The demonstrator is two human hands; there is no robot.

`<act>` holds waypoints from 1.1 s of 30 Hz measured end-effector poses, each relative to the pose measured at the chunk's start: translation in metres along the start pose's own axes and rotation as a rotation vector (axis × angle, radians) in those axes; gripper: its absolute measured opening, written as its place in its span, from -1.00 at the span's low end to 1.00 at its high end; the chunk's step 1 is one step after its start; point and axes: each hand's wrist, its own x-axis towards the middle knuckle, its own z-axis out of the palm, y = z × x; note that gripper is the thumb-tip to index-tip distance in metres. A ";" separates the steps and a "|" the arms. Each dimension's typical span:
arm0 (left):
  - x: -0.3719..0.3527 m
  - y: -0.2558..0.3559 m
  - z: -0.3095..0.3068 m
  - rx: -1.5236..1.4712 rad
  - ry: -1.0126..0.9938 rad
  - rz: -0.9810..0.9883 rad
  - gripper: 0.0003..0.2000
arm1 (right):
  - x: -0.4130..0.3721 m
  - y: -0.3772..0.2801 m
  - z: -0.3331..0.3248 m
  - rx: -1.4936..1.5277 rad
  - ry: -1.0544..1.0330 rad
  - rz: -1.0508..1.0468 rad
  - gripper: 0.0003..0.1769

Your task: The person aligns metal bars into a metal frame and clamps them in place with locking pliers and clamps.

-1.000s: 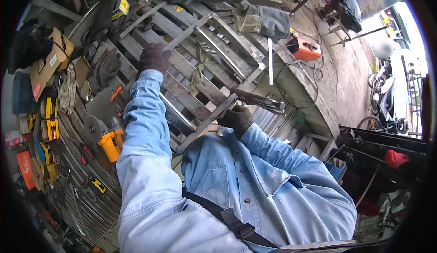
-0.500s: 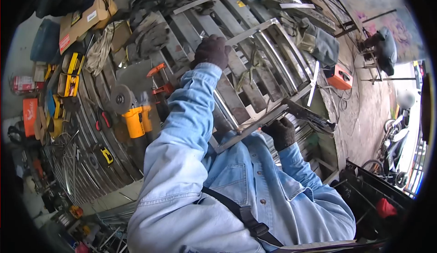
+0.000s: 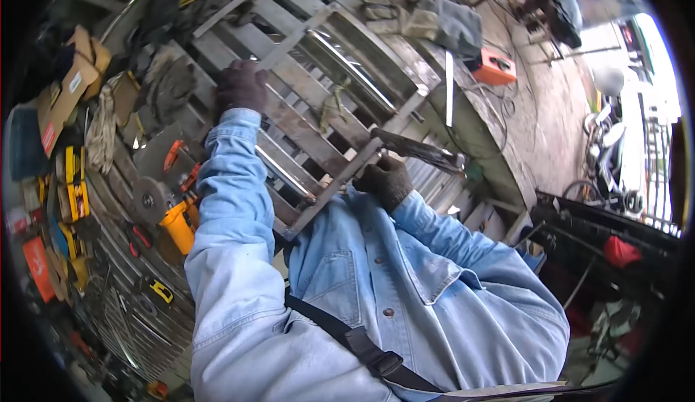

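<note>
A rectangular metal frame (image 3: 346,168) of square tubing lies tilted across the slatted metal bench (image 3: 282,17). Dark-gloved, my left hand (image 3: 242,86) is closed around the frame's left side, near its far corner. My right hand (image 3: 385,180), also gloved, is closed at the near bar, close to my shirt; its fingertips are partly hidden. Just beyond it, a dark bar-like piece (image 3: 420,151) with a shiny end sticks out to the right from the near bar. A thin greenish strip (image 3: 333,109) shows inside the frame.
Left of my arm lie a yellow angle grinder (image 3: 177,221), an orange clamp (image 3: 174,154), red-handled pliers (image 3: 140,239) and a yellow tape measure (image 3: 161,290). Yellow boxes (image 3: 76,185) stand further left. An orange machine (image 3: 495,65) sits beyond the bench's right edge, by grey cloth (image 3: 445,27).
The view has swung, so the bench and tools appear rotated and shifted left. Both hands and the frame appear further left, with the hands keeping about the same places on it.
</note>
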 end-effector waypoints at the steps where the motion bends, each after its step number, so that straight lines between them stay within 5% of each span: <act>1: 0.000 0.003 -0.002 0.020 -0.002 -0.014 -0.71 | -0.001 0.000 0.002 0.050 0.025 0.018 -0.84; 7: 0.008 0.009 0.004 0.035 -0.048 -0.042 -0.68 | 0.015 0.012 -0.013 -0.149 0.057 -0.034 -0.79; 19: 0.030 -0.003 0.008 0.079 -0.061 0.010 -0.67 | 0.015 0.002 -0.007 0.208 0.047 0.053 -0.72; 33: 0.044 0.005 -0.011 0.016 -0.116 -0.015 -0.67 | 0.044 0.020 -0.007 -0.101 0.071 -0.038 -0.72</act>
